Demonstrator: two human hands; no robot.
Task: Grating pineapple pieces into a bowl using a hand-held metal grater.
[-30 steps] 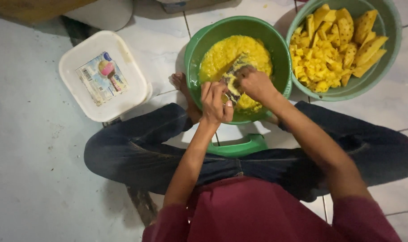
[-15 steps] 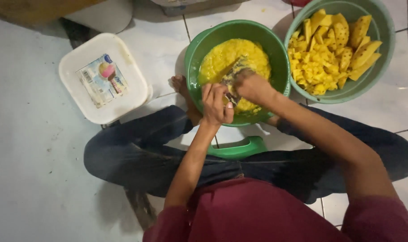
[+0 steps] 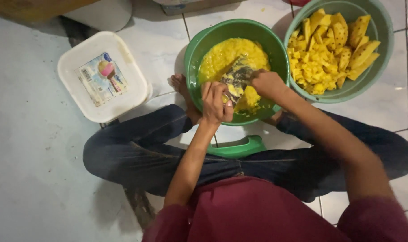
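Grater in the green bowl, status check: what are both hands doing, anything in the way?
Left hand steadies grater at near end. Right hand presses on grater's right side; what it holds is hidden. Green bowl holds yellow pulp. Nothing blocking.

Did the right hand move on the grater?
Yes. The right hand slid up along the grater, farther from the bowl's near rim.

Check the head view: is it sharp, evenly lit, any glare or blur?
Head view: dim, warm light; floor tiles brighter at top; bowl and chunks fairly sharp; left hand, right hand and grater slightly soft; no strong glare.
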